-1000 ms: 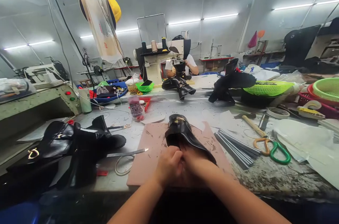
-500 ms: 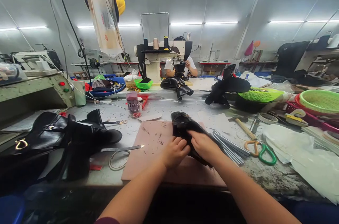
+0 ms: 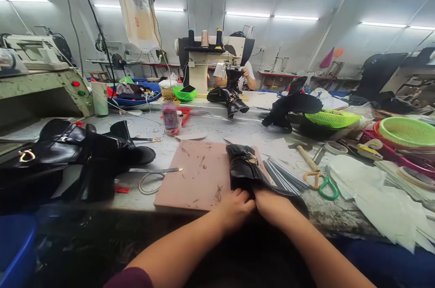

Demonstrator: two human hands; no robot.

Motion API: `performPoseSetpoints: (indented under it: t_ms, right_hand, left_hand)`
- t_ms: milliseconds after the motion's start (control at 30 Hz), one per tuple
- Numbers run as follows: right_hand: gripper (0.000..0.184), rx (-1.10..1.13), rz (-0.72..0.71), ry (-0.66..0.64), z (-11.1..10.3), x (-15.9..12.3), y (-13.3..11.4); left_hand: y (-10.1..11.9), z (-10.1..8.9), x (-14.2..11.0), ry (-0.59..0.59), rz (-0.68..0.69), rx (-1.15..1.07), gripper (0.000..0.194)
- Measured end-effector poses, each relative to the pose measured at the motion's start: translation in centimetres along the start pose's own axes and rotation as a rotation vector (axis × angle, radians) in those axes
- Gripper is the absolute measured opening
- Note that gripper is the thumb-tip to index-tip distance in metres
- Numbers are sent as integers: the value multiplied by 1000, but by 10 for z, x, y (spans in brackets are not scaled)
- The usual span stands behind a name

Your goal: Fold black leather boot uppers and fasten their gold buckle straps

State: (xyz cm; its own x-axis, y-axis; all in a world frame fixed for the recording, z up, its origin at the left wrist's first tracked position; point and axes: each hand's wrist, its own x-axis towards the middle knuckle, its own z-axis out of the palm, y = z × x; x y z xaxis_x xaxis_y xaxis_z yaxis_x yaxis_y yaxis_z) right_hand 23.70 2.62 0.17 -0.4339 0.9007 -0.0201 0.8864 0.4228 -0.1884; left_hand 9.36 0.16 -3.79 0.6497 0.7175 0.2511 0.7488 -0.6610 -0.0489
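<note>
A black leather boot upper with a gold buckle lies on the right part of a pink cutting board at the near edge of the workbench. My left hand and my right hand sit side by side at its near end, both with fingers curled and gripping the black leather. The fingertips are partly hidden by the leather.
A pile of black boots lies at the left. Grey strips, orange-and-green scissors, a hammer and white paper pieces lie at the right. Green baskets stand far right. A person works at a sewing machine behind.
Both hands and the boot upper have shifted toward the near edge and a little to the right on the board. The camera has tilted, so the bench sits higher in view.
</note>
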Motion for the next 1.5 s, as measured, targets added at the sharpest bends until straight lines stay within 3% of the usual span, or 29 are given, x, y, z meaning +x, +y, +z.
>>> performPoseSetpoints:
  t_ms: [100,367,467,533,633,700,833,967,1067,1267,1500]
  right_hand:
    - [40,51,19,52,5,-3,4]
    - [46,267,-82,195,39,7,-5]
    - [36,356,-85,244,41,11,0]
    - [30,407,-43,301,42,13,2]
    - [43,466,44,416,46,12,4]
    - [49,486,59,464,51,8,6]
    - [43,459,-32,420,58,3,9]
    - [53,369,-146,348,63,1,10]
    - [57,299,-221,316,64,0,9]
    - [55,204,-294,300,63,-4,8]
    - [49,142,-291,337,60,-12,11]
  left_hand:
    - [-6,-3,1,-26,7,-8,10]
    - [-60,-17,2,-92,84,-53,9]
    - [-58,-19,-1,-116,82,-78,8]
    - [-52,-21,-5,-128,68,-98,21]
    - [-47,-24,-9,-154,59,-145,34]
    - [-46,-25,-8,-175,31,-186,30]
    - [-46,-22,3,-169,-199,-245,22]
    - [-44,-16,19,-113,-492,-285,30]
    - [-46,-16,26,-75,-622,-333,25]
    - [-56,-17,27,-66,-661,-426,22]
    - [-66,-12,22,-122,-579,-388,15]
